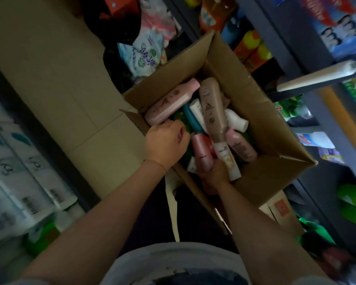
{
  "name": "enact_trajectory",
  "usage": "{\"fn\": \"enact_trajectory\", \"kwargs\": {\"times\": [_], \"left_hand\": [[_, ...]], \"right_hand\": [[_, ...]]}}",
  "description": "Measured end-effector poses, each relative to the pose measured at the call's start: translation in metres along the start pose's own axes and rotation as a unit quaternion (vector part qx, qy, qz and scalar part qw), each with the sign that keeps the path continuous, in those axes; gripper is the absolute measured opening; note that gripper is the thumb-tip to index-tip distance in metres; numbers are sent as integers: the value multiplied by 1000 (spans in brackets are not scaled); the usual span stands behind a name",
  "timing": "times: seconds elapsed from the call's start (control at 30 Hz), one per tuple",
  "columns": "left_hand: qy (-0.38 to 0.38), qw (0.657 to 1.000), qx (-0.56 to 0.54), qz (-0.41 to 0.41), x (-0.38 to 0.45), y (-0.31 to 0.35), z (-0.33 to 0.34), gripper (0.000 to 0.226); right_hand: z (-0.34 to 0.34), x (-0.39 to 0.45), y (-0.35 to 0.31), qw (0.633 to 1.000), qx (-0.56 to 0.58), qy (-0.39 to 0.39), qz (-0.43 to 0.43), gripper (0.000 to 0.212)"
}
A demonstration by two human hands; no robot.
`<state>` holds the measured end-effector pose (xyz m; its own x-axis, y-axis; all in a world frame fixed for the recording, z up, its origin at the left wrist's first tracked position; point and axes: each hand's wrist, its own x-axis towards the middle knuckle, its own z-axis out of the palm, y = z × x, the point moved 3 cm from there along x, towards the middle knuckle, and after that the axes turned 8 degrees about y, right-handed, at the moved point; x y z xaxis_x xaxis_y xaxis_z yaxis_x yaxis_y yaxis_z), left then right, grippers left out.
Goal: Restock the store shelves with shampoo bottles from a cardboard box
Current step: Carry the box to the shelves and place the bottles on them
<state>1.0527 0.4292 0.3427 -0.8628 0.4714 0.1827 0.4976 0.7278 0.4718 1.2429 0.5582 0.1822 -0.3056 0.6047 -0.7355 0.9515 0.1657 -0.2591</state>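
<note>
An open cardboard box (pixel 261 128) stands on the floor, holding several shampoo bottles lying loose. A light pink bottle (pixel 171 103) lies at the box's left side and a long tan bottle (pixel 211 108) lies across the middle. My left hand (pixel 165 144) is closed at the box's near-left edge, fingers curled down by the base of the light pink bottle; whether it grips anything is hidden. My right hand (pixel 214 175) is wrapped around the lower ends of a dark pink bottle (pixel 201 154) and a white-and-gold bottle (pixel 227 161) at the near side of the box.
Dark store shelves (pixel 292 87) with green, orange and blue packages run along the right. Stacked white packs (pixel 19 171) stand at the left. Plastic bags (pixel 148 52) lie beyond the box on the beige tiled floor (pixel 60 79). A smaller carton (pixel 282 210) sits under the box's near-right corner.
</note>
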Motion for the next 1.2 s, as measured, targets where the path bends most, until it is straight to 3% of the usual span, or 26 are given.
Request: {"fn": "enact_trajectory", "kwargs": {"times": [0.2, 0.33, 0.4, 0.47, 0.5, 0.53, 0.6, 0.67, 0.73, 0.8, 0.87, 0.93, 1.03, 1.13, 1.2], "left_hand": [[-61, 998, 6, -18, 5, 4, 0, 33], [-174, 977, -28, -120, 0, 3, 1, 29], [-230, 938, -110, -235, -3, 15, -5, 26], [-261, 854, -243, -380, -5, 45, -14, 36], [-269, 808, -304, -426, -4, 67, -20, 40], [-269, 787, -345, -435, 0, 90, -26, 43], [-229, 775, -420, -412, 14, 130, -39, 57], [-168, 756, -488, -403, 35, 161, -58, 72], [-144, 711, -569, -387, 55, 194, -81, 48], [-146, 694, -615, -344, 69, 225, -104, 21], [-148, 703, -622, -311, 79, 257, -123, 16], [-175, 702, -631, -279, 84, 290, -139, 21], [-207, 744, -613, -167, 90, 341, -165, 16], [-228, 796, -561, -25, 84, 390, -187, 23], [-233, 807, -541, 37, 79, 419, -196, 30]], "right_hand": [[-33, -36, -36, 998, -4, -61, -35, 78], [-66, -61, -59, 989, 63, -127, -47, 97], [-92, -79, -73, 980, 138, -128, -65, 86], [-120, -96, -87, 975, 170, -101, -102, 77], [-136, -104, -95, 971, 183, -82, -127, 73], [-154, -115, -102, 967, 193, -60, -154, 70], [-196, -140, -117, 951, 224, -21, -213, 59], [-239, -167, -124, 926, 279, 7, -255, 34], [-280, -192, -124, 895, 339, 22, -289, 24], [-314, -209, -117, 875, 375, 64, -299, 23], [-342, -224, -107, 869, 373, 99, -309, 11], [-360, -237, -95, 881, 353, 77, -307, 33], [-388, -253, -78, 878, 349, 55, -322, 38], [-425, -263, -58, 861, 348, 130, -347, 45], [-447, -267, -44, 838, 364, 195, -355, 51]]}}
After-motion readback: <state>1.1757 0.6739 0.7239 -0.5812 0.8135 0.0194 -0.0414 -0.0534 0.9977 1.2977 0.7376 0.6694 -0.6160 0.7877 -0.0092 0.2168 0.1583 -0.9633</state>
